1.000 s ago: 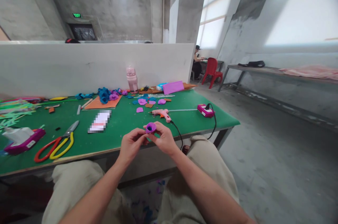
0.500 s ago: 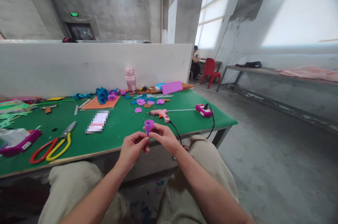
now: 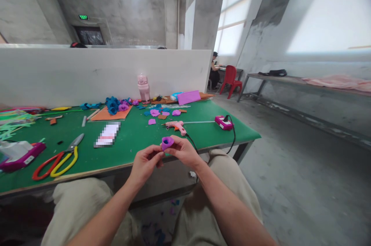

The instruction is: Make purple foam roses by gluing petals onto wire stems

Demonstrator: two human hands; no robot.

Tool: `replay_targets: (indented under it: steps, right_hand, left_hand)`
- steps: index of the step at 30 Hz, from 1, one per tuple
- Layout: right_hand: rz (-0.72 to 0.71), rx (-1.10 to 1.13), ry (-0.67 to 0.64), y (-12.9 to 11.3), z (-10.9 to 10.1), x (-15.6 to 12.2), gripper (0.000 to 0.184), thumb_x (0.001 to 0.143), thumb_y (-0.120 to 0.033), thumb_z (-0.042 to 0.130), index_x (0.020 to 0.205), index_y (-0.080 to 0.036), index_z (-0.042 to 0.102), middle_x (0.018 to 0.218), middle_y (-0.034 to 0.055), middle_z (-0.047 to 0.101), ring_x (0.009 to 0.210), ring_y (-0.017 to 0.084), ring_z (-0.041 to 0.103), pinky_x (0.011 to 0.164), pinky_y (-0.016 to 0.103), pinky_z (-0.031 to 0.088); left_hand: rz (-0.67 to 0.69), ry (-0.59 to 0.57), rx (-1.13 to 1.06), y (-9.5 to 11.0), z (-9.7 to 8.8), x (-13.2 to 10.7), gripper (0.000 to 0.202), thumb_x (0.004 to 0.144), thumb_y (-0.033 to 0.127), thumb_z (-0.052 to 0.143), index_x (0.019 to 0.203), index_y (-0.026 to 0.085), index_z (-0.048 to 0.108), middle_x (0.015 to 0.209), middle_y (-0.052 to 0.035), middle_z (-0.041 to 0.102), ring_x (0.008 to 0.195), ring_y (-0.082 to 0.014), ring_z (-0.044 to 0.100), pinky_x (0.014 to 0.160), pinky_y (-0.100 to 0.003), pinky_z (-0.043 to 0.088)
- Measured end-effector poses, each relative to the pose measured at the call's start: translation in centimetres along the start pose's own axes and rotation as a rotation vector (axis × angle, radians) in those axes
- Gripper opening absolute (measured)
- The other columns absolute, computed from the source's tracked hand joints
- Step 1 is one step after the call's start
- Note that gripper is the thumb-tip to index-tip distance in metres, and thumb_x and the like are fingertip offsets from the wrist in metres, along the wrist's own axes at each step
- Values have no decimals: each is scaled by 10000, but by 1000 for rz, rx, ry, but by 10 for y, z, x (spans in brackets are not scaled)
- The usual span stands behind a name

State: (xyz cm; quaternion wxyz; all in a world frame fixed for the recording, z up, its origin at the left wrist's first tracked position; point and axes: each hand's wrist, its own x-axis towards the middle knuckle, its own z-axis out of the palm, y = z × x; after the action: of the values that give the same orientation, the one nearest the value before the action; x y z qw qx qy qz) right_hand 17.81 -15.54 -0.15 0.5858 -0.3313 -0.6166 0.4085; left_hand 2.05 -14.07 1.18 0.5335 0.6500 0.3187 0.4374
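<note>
A small purple paper flower (image 3: 167,143) with a dark blue centre is held between my two hands, just above the table's front edge. My left hand (image 3: 147,161) pinches its base from the left, fingers closed. From the right, my right hand (image 3: 183,151) grips its side with thumb and fingers. Past the hands lies a pink hot glue gun (image 3: 177,126), its clear glue stick reaching out behind. Loose purple petals (image 3: 154,112) and blue and brown pieces lie farther back.
On the green table (image 3: 136,134) are scissors (image 3: 68,157), a phone-like pixelated item (image 3: 107,134), finished blue flowers (image 3: 112,105), a pink bottle (image 3: 143,87) and a purple power strip (image 3: 223,122) with a black cable. A white partition (image 3: 95,70) closes the back. Someone sits beyond, near a red chair (image 3: 230,80).
The purple flower has tipped so its opening faces me more, showing the dark blue centre. My right hand has shifted slightly right; the left stays closed at the base.
</note>
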Motion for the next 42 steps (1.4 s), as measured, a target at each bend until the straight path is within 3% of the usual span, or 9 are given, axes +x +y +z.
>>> replay_targets:
  steps: [3,11,17,24,29,33,42]
  right_hand:
    - [48,28,22,-1,1,1,275,665,-365,709,851,-180,627,752,-5,594,706,127,553,695,265,463]
    - [76,31,-11,-6,0,0,240,825,-387,531,787,-166,615,669,-26,531,632,87,489,634,210,413]
    - [131,122,-31,-2,6,0,230,714,-364,660,822,-165,619,767,-3,609,710,114,553,684,240,448]
    - [131,117,70,4,9,3,274,633,-383,719,713,-161,579,672,-26,567,602,96,519,611,231,441]
    - [-59,-202,110,-3,11,0,246,664,-391,702,715,-173,599,677,-12,551,627,115,508,609,239,433]
    - [-240,-417,133,-12,14,-5,154,743,-337,649,786,-189,643,755,21,585,706,137,531,666,256,435]
    - [-291,-526,183,-13,20,-10,124,805,-289,577,832,-203,662,761,30,596,723,143,545,666,251,435]
  left_hand:
    - [-23,-29,-4,0,0,0,141,701,284,659,735,152,622,504,29,577,430,-95,530,446,-206,427]
    - [-134,-69,-195,-3,2,0,176,700,298,672,711,138,600,584,16,611,422,-83,535,406,-198,421]
    - [-173,-89,-257,-5,1,0,192,693,296,682,708,127,594,627,1,622,423,-77,533,393,-193,415]
    - [-156,-97,-189,-5,1,1,192,692,317,670,718,137,610,611,3,620,418,-81,520,399,-200,411]
    - [35,-9,86,-8,-3,0,135,712,286,639,761,161,654,485,32,561,421,-93,502,439,-196,406]
    - [187,23,119,-14,-6,-1,137,735,274,616,826,188,672,637,3,613,496,-103,541,497,-212,451]
    - [173,19,87,-18,-6,0,136,729,293,610,803,196,670,627,8,600,506,-114,557,505,-221,477]
